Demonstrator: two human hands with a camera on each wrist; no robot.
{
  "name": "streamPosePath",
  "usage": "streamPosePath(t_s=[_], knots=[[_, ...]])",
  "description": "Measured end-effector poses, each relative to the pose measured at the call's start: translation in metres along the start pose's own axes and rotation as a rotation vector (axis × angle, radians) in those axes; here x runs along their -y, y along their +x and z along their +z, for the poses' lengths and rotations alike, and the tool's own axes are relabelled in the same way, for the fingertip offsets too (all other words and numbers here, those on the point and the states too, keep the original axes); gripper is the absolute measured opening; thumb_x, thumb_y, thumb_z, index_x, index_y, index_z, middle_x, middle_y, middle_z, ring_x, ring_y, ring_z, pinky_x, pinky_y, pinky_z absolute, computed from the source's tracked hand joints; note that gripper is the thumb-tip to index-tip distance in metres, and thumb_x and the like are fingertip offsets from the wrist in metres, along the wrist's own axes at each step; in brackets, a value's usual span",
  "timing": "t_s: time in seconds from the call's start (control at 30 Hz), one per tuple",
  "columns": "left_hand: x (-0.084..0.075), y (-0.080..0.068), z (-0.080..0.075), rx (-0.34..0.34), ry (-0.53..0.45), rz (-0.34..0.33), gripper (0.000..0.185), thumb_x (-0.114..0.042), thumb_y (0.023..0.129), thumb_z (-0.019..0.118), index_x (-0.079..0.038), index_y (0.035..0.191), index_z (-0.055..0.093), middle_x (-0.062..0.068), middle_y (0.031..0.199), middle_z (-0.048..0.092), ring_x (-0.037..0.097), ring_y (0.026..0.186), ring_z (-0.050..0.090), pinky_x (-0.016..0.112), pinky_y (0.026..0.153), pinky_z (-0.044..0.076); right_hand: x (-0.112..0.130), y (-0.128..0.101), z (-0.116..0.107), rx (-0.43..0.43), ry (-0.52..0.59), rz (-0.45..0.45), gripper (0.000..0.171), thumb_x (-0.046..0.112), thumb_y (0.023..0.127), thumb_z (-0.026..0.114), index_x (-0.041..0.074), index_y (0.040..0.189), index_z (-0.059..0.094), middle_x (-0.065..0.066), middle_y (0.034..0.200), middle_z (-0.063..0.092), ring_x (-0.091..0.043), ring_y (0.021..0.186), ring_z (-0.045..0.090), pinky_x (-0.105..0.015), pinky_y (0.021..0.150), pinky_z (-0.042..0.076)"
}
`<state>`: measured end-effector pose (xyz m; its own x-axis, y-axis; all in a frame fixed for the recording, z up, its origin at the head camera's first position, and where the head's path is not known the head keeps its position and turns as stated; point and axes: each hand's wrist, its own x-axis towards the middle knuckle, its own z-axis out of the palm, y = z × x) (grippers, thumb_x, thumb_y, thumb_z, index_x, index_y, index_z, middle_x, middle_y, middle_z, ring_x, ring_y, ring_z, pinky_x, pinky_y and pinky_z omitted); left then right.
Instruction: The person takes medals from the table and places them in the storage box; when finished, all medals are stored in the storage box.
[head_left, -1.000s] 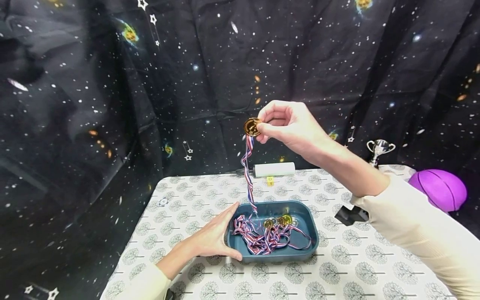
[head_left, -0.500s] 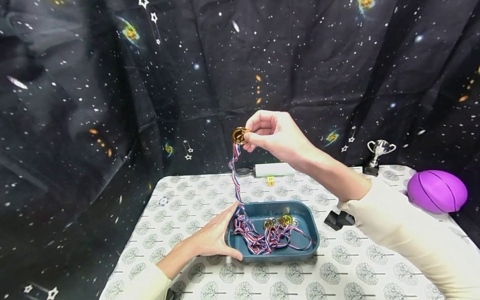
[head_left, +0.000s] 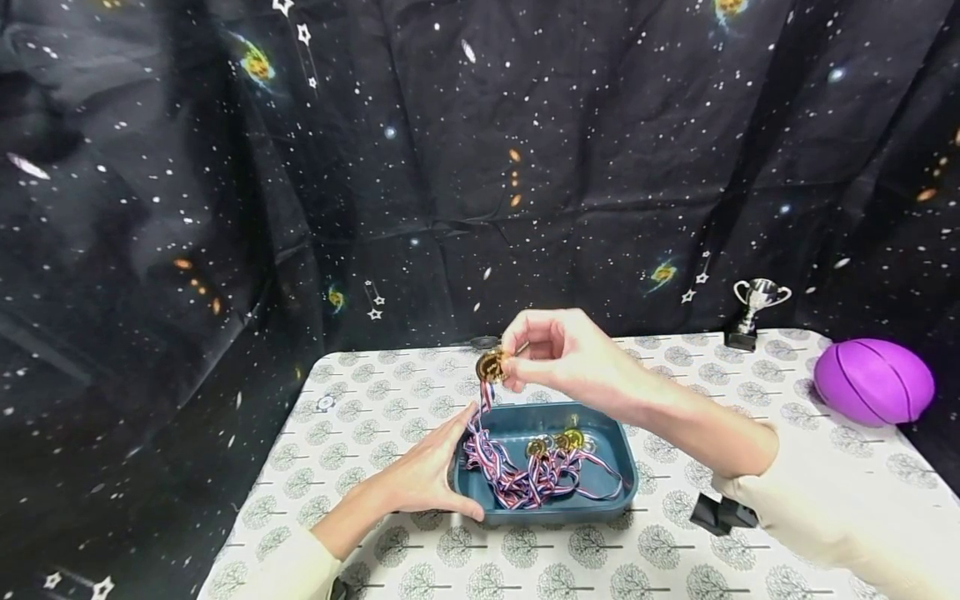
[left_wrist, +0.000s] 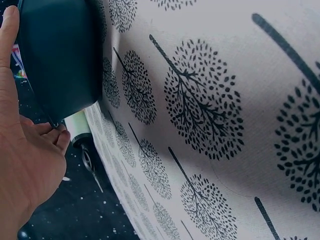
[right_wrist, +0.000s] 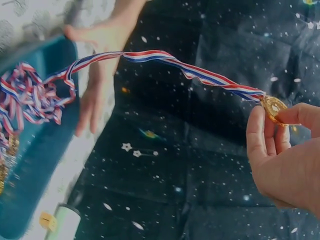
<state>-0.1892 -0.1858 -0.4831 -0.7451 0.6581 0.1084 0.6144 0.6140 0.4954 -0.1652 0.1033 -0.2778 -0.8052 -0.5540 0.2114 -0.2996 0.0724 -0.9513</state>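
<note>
My right hand [head_left: 551, 354] pinches a gold medal [head_left: 492, 366] just above the back left corner of a teal tray [head_left: 617, 455]. The medal [right_wrist: 273, 107] shows at my fingertips [right_wrist: 260, 120] in the right wrist view, its red, white and blue ribbon [right_wrist: 165, 62] trailing down into the tray [right_wrist: 35, 150]. More medals [head_left: 555, 442] and tangled ribbons [head_left: 517, 479] lie in the tray. My left hand [head_left: 427, 471] lies against the tray's left side, fingers straight along its wall [left_wrist: 55, 55], thumb at the front corner.
The tray sits on a table with a tree-print cloth [head_left: 675, 542]. A purple ball [head_left: 873, 379] and a small silver trophy [head_left: 759, 310] stand at the back right. A dark star-print curtain [head_left: 450, 150] hangs behind and to the left.
My right hand has come down with the medal from high above the table to just over the tray, and the ribbon has slackened into it. The left hand has stayed put.
</note>
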Motion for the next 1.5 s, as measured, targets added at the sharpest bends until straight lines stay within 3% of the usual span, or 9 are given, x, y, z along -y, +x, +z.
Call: streamPosePath(t_s=[0.2, 0.47, 0.73, 1.13, 1.5], knots=[[-0.002, -0.001, -0.001, 0.009, 0.005, -0.019, 0.15, -0.073, 0.067, 0.09, -0.019, 0.172, -0.003, 0.018, 0.176, 0.017, 0.035, 0.16, 0.023, 0.058, 0.127, 0.025, -0.017, -0.015, 0.001, 0.058, -0.028, 0.083, 0.005, 0.005, 0.097, 0.07, 0.002, 0.101, 0.07, -0.009, 0.095, 0.076, -0.021, 0.09, 0.071, -0.027, 0.084, 0.06], [-0.003, 0.0, 0.001, 0.014, 0.0, -0.045, 0.151, -0.065, 0.066, 0.095, -0.024, 0.172, -0.004, 0.011, 0.177, 0.015, 0.028, 0.161, 0.021, 0.053, 0.128, 0.023, -0.049, -0.027, -0.002, 0.105, 0.145, 0.162, 0.005, 0.004, 0.102, 0.063, 0.003, 0.107, 0.062, -0.013, 0.105, 0.078, -0.025, 0.1, 0.074, -0.038, 0.1, 0.06], [-0.001, 0.0, 0.001, 0.019, -0.006, -0.053, 0.15, -0.062, 0.067, 0.096, -0.023, 0.172, -0.004, 0.012, 0.178, 0.013, 0.029, 0.161, 0.02, 0.053, 0.128, 0.022, -0.074, -0.035, -0.001, 0.092, 0.166, 0.181, 0.014, 0.009, 0.105, 0.062, -0.001, 0.113, 0.058, -0.021, 0.113, 0.078, -0.033, 0.106, 0.076, -0.04, 0.1, 0.059], [-0.003, 0.0, 0.001, 0.03, -0.002, -0.065, 0.152, -0.065, 0.067, 0.095, -0.025, 0.172, -0.007, 0.005, 0.178, 0.006, 0.031, 0.162, 0.018, 0.055, 0.128, 0.019, -0.104, -0.03, -0.016, -0.031, 0.283, 0.225, 0.026, 0.004, 0.108, 0.057, -0.011, 0.129, 0.053, -0.017, 0.112, 0.07, -0.022, 0.088, 0.074, -0.029, 0.084, 0.062], [-0.002, -0.001, 0.001, 0.028, 0.007, -0.045, 0.151, -0.072, 0.067, 0.091, -0.021, 0.172, -0.006, 0.013, 0.178, 0.009, 0.034, 0.161, 0.019, 0.059, 0.128, 0.021, -0.129, -0.025, -0.018, -0.147, 0.199, 0.267, 0.027, 0.003, 0.101, 0.072, -0.013, 0.122, 0.069, -0.014, 0.101, 0.078, -0.016, 0.076, 0.072, -0.027, 0.075, 0.064]])
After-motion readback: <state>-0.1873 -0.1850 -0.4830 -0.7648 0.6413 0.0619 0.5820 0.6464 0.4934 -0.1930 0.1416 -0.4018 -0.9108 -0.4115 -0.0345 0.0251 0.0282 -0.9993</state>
